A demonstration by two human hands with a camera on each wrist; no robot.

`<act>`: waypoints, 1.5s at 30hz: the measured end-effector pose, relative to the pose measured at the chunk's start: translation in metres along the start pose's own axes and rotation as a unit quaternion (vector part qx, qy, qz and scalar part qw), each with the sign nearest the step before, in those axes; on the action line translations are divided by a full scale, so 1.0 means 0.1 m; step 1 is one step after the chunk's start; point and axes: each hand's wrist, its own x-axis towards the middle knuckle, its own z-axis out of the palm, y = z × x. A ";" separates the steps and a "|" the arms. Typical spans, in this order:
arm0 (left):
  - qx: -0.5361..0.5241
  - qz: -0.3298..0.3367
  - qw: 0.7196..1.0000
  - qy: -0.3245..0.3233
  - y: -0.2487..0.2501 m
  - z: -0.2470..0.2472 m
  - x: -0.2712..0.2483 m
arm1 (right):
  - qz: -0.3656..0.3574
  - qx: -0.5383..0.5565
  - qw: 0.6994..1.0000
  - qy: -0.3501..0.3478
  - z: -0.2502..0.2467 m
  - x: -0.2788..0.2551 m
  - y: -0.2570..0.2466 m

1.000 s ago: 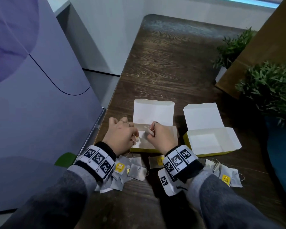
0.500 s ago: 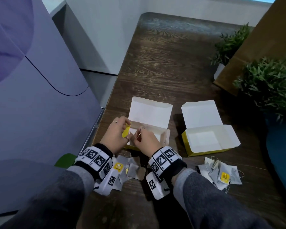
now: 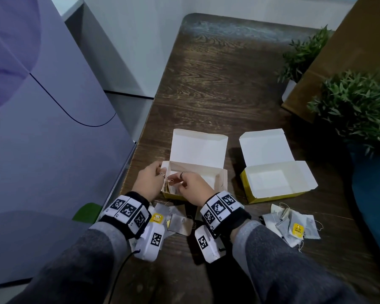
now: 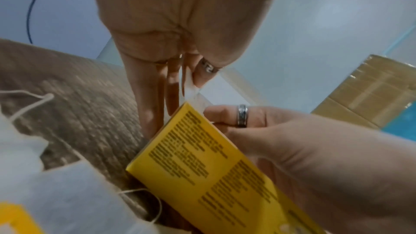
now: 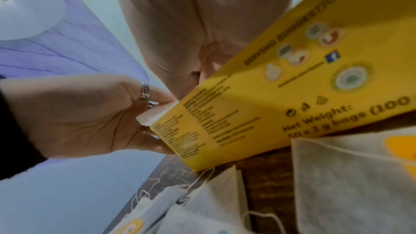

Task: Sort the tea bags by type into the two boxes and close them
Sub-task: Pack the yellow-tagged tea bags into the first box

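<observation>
Two yellow boxes stand open on the dark wooden table. My left hand (image 3: 159, 173) pinches the white end flap of the left box (image 3: 203, 172), thumb inside and fingers outside, as the left wrist view shows (image 4: 191, 81). My right hand (image 3: 177, 186) reaches into that box's left end and pinches a tea bag (image 3: 170, 189) standing upright there with loose string. The right box (image 3: 272, 181) holds nothing I can see. One pile of tea bags (image 3: 173, 221) lies just in front of the left box, and a second pile (image 3: 294, 222) lies in front of the right box.
Both lids (image 3: 199, 147) stand up at the back. Two potted plants (image 3: 355, 110) and a brown cardboard panel (image 3: 349, 51) crowd the right side. The table's left edge (image 3: 127, 172) runs close beside my left hand. A blue cushion (image 3: 375, 194) borders the right.
Both hands have moved from above the box's middle to its left end. The yellow tag seen between the fingers half a second ago is out of sight, and the bag is down in the box.
</observation>
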 end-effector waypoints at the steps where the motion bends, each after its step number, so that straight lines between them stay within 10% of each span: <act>1: -0.003 -0.007 1.000 0.004 -0.02 -0.01 0.01 | -0.001 -0.004 1.000 -0.008 -0.01 -0.01 0.01; 7: -0.015 -0.008 0.999 -0.027 -0.07 -0.03 -0.02 | -0.008 -0.086 0.996 -0.028 -0.05 -0.06 0.04; 12: 0.020 -0.005 0.999 -0.040 0.00 -0.04 -0.06 | 0.018 0.066 0.995 -0.068 -0.04 -0.05 0.12; 19: 0.070 0.003 0.997 -0.021 0.06 -0.04 -0.07 | -0.011 0.056 0.996 0.066 -0.36 -0.47 -0.14; 28: 0.043 -0.004 0.999 -0.017 0.06 -0.03 -0.04 | 0.117 -0.217 0.969 -0.002 -0.31 -0.85 0.52; 37: -0.025 -0.045 0.999 -0.003 0.05 -0.02 -0.05 | 0.148 -0.151 0.976 0.042 -0.10 -0.76 0.66; 41: -0.031 -0.045 0.998 -0.007 0.03 -0.02 -0.04 | 0.091 -0.234 0.968 0.019 -0.26 -0.98 0.38; 45: -0.033 -0.048 0.998 -0.009 0.01 -0.03 -0.04 | -0.080 -0.247 0.955 0.141 -0.46 -1.01 -0.09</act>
